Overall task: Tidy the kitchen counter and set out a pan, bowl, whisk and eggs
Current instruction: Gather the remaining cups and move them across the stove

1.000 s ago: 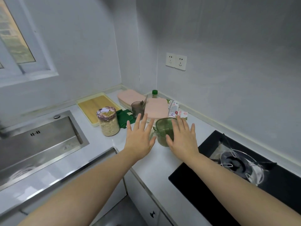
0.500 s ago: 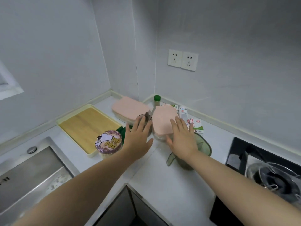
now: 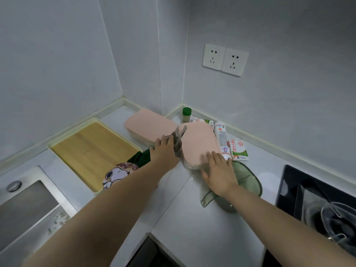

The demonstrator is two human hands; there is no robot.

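Both hands were out over the corner clutter on the tabletop [image 3: 192, 228].
Right hand [image 3: 219, 170] was spread flat, fingertips at the near edge of the pink-lidded box [image 3: 198, 143]. The box lay dead ahead, long axis running toward the wall, right hand nearer. Left hand [image 3: 165, 151] was against the dark cup [image 3: 178, 148]; grip unclear.

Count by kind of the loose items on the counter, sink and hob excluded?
Pink-lidded containers: 2
Printed packets: 2
Green-capped bottle: 1
White tube: 1
Glass tumbler holding utensils: 1
Green measuring jug: 1
Cartoon-lid jar: 1
Green cloth: 1
Wooden board in tray: 1
Total: 11
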